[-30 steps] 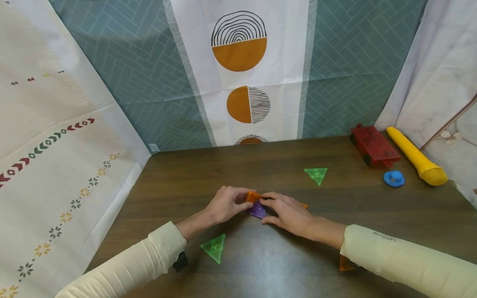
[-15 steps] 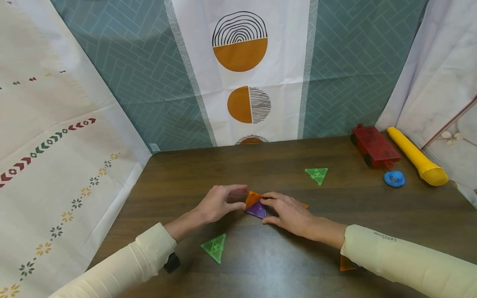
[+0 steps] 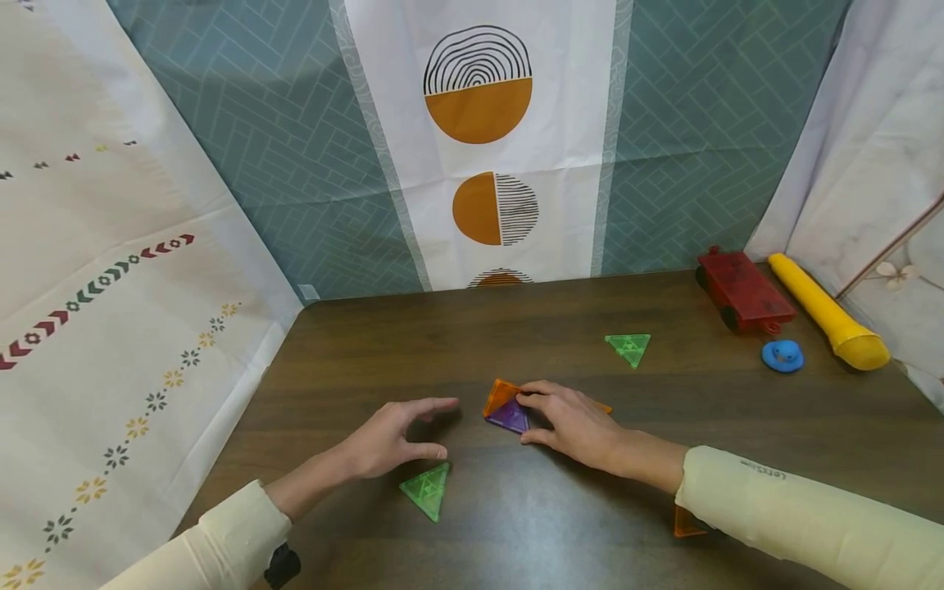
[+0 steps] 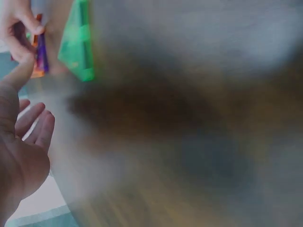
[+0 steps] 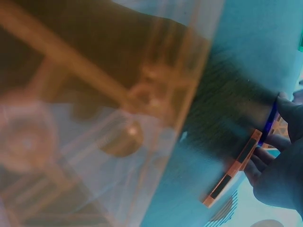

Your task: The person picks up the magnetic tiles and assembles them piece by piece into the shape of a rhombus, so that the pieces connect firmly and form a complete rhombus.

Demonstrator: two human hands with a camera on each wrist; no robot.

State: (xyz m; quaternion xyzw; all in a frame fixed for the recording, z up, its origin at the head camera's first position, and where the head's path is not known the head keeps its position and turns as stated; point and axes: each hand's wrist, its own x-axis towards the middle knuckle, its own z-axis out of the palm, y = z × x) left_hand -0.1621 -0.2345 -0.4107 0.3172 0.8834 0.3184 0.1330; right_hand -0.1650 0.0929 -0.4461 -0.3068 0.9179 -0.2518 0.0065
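Near the table's middle, my right hand [image 3: 575,422] holds a purple triangular magnetic tile [image 3: 509,419] between thumb and fingers. An orange tile [image 3: 497,395] lies against the purple one on its far left side. Another orange tile [image 3: 605,407] pokes out beyond the right hand, its edge [image 5: 234,168] also showing in the right wrist view. My left hand [image 3: 387,442] holds nothing, its thumb and fingers spread apart. Just below its thumb lies a green triangular tile [image 3: 428,492], seen edge-on as a green tile [image 4: 81,45] in the left wrist view.
A second green triangle [image 3: 629,349] lies farther back. Partly under the right sleeve is one more orange tile [image 3: 687,523]. Back right are a red wheeled cart [image 3: 745,287], a yellow microphone-shaped toy [image 3: 822,307] and a small blue toy [image 3: 782,356]. Fabric hangs behind the table.
My left hand has let go of the orange and purple tiles and moved left and nearer, to just above the front green triangle. The right hand has stayed in place.
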